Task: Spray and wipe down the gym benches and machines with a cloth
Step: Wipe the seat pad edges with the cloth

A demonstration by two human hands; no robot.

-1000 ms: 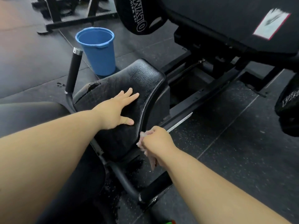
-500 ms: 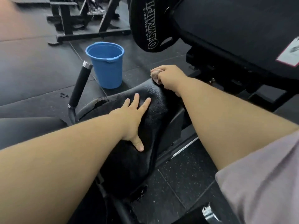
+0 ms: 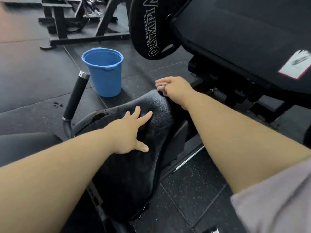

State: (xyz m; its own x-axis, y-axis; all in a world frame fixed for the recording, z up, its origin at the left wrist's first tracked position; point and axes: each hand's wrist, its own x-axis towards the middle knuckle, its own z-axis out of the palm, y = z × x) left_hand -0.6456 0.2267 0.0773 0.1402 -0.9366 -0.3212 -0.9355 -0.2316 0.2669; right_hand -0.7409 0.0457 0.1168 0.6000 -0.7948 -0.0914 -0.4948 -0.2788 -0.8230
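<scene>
Head: right hand moved cloth to seat far edge

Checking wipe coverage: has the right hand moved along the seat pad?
Yes. The right hand, gripping the cloth, went from the near right edge of the seat pad to its far end.

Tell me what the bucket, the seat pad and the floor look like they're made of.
Bucket: likely plastic, matte blue, with a moulded rim and lip. Seat pad: black vinyl or similar, grained with a slight sheen, cracked open at its left edge. Floor: probably rubber tiles, matte black with pale flecks and visible seams.
</scene>
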